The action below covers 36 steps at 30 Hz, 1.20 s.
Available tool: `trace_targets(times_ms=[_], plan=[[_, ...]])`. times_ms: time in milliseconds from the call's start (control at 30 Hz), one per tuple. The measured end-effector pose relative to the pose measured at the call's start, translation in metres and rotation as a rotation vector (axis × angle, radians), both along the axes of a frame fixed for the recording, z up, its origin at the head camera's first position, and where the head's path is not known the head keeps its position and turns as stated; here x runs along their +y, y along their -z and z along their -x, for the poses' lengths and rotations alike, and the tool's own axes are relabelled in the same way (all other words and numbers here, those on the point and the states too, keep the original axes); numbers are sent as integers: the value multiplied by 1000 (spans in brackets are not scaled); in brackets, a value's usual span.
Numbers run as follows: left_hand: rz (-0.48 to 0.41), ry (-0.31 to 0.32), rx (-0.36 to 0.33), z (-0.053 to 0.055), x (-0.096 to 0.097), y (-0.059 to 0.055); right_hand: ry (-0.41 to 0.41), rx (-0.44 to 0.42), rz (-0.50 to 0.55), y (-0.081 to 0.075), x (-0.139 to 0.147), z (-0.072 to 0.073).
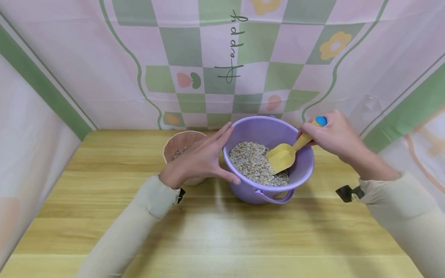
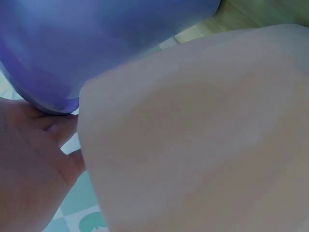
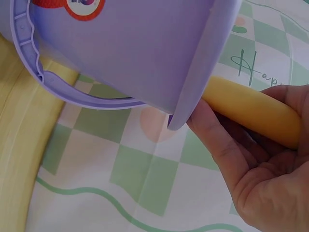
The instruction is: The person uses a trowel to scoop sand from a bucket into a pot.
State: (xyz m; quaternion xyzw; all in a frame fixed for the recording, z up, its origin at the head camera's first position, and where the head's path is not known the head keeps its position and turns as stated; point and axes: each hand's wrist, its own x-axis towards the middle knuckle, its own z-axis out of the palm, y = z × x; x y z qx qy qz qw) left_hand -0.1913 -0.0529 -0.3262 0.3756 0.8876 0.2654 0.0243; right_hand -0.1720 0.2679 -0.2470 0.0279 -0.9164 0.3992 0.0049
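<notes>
A purple bucket (image 1: 247, 193) stands on the wooden table with coarse, gravel-like grains (image 1: 248, 162) inside. My right hand (image 1: 335, 135) grips the yellow handle of a small toy shovel (image 1: 282, 156), whose blade rests in the grains at the bucket's right side. In the right wrist view that handle (image 3: 253, 108) passes over the rim into the bucket. My left hand (image 1: 203, 154) touches the bucket's left rim, fingers extended and thumb spread along the near side. Behind that forearm is a pale pink ribbed pot (image 1: 174, 144), partly hidden, holding similar grains.
The bucket's purple carry handle (image 1: 278, 200) hangs down at the front. A checked cloth (image 1: 219, 46) with the word "Happy" rises behind the table, and more cloth flanks both sides. Bare wooden tabletop (image 1: 215, 239) shows in front of the bucket.
</notes>
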Motion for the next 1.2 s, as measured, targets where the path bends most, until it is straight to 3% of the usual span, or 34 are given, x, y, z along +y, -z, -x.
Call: trace_targets(times_ms=[467, 867, 1200], plan=[[33, 15, 32, 1, 7, -1, -19, -33, 55, 2, -2, -1], [-19, 22, -52, 2, 9, 0, -96, -136, 131, 0, -2, -1], [-21, 16, -53, 3, 10, 1, -79, -142, 208, 4, -3, -1]])
